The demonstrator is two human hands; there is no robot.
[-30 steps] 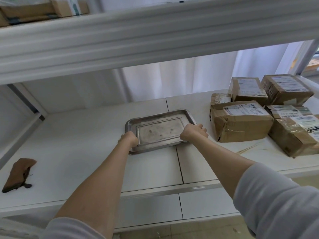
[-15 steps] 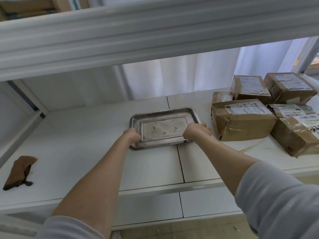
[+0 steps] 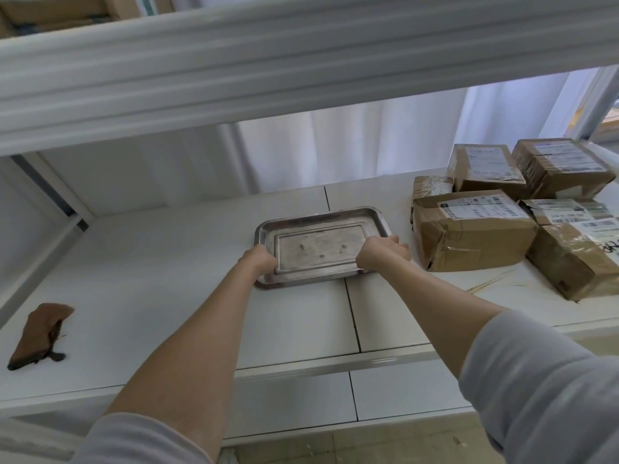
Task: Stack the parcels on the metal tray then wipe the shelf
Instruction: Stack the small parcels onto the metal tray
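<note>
A stained metal tray (image 3: 321, 226) lies flat on the white shelf (image 3: 160, 279), near its middle. My left hand (image 3: 259, 262) grips the tray's near left edge. My right hand (image 3: 382, 251) grips its near right corner. Several brown cardboard parcels with white labels sit in a group at the right; the nearest parcel (image 3: 469, 229) lies just right of the tray. A brown cloth (image 3: 40, 329) lies crumpled near the shelf's front left.
The upper shelf's white beam (image 3: 301, 68) hangs low over the working space, with boxes on top of it. A white upright post (image 3: 50, 189) stands at the back left. A pale curtain hangs behind the shelf.
Both hands have slid the tray to the right and slightly back, closer to the parcels. Parcels and cloth have not moved.
</note>
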